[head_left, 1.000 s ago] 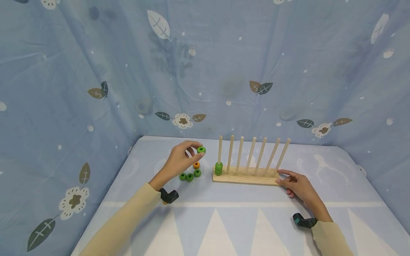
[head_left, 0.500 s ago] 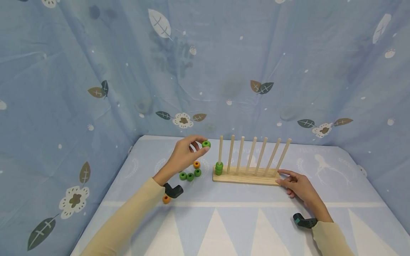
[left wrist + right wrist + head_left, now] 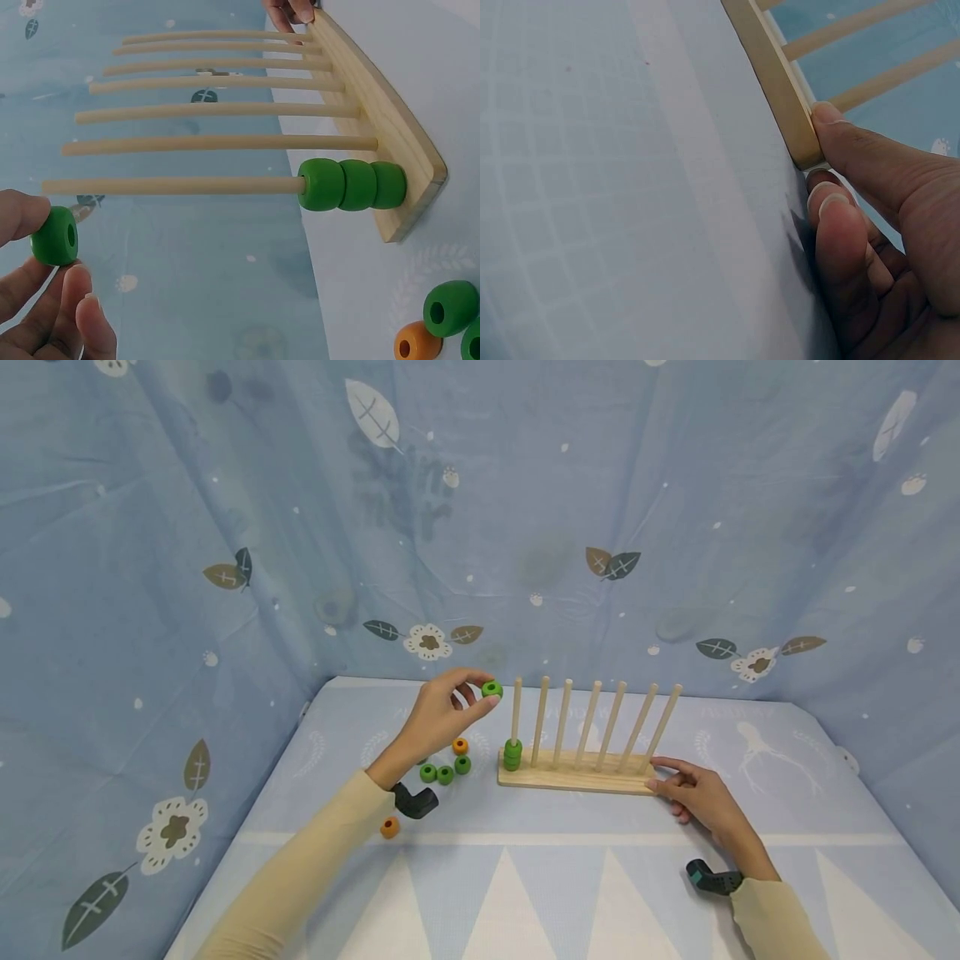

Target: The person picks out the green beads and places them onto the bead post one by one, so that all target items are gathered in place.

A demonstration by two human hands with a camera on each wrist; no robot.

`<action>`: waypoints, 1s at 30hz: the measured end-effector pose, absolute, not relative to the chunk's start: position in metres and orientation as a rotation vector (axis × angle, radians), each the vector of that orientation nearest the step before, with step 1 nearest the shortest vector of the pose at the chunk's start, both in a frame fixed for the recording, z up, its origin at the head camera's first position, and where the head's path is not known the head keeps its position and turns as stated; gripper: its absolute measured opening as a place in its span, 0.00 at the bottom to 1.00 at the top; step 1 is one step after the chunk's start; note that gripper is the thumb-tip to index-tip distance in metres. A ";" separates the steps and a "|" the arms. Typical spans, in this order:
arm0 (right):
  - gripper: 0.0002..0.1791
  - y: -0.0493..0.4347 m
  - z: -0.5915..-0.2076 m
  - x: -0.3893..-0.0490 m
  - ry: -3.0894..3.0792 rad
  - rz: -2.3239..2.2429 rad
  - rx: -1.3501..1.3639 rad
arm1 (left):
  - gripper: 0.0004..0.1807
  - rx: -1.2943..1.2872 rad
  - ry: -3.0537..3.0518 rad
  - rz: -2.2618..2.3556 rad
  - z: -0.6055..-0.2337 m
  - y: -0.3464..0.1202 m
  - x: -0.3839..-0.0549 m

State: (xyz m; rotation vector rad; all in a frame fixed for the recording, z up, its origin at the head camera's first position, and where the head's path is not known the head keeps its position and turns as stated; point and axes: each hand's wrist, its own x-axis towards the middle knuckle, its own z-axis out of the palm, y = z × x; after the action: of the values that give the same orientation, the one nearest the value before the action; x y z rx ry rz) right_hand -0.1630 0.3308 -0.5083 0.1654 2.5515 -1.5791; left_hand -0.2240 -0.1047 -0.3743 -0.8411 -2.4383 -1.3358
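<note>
Between thumb and fingers, my left hand (image 3: 442, 714) pinches a green bead (image 3: 491, 689), its hole showing. The bead is beside the top of the leftmost peg (image 3: 517, 706), apart from it in the left wrist view. That peg rises from a wooden peg rack (image 3: 577, 782) and carries three stacked green beads (image 3: 349, 184) at its foot. At the rack's right end, my right hand (image 3: 697, 793) grips the base, thumb at the front corner and a finger at the far one. The right wrist view shows the thumb (image 3: 832, 116) on the base's end.
Left of the rack lie several loose green beads (image 3: 446, 775) and an orange bead (image 3: 460, 746). A second orange bead (image 3: 389, 827) is nearer, below the left wrist. The other pegs (image 3: 597, 727) are bare. A patterned blue cloth (image 3: 525, 527) hangs behind the table.
My left hand has moved right and up with the green bead, closer to the leftmost peg's top. The near orange bead has come into fuller view. My right hand has stayed put.
</note>
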 end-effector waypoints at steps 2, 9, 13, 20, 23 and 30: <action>0.38 0.331 -0.508 -0.163 2.547 -1.580 0.165 | 0.19 -0.843 -2.432 -1.338 -0.374 -0.104 -0.224; 0.38 0.331 -0.508 -0.162 2.549 -1.585 0.165 | 0.19 -0.845 -2.395 -1.356 -0.369 -0.100 -0.224; 0.37 0.331 -0.509 -0.162 2.554 -1.579 0.160 | 0.19 -0.853 -2.353 -1.383 -0.369 -0.095 -0.225; 0.37 0.332 -0.510 -0.163 2.552 -1.576 0.176 | 0.18 -0.850 -2.308 -1.414 -0.368 -0.090 -0.224; 0.37 0.331 -0.509 -0.163 2.552 -1.578 0.173 | 0.18 -0.849 -2.306 -1.423 -0.366 -0.088 -0.224; 0.38 0.329 -0.507 -0.163 2.557 -1.576 0.170 | 0.18 -0.857 -2.300 -1.444 -0.362 -0.085 -0.225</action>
State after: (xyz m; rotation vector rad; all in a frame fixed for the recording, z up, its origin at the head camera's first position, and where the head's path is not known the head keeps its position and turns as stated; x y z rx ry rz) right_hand -0.1627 0.3290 -0.5072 0.1703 2.5571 -1.5755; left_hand -0.2246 -0.0846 -0.3623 -0.8574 -2.2995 -1.4437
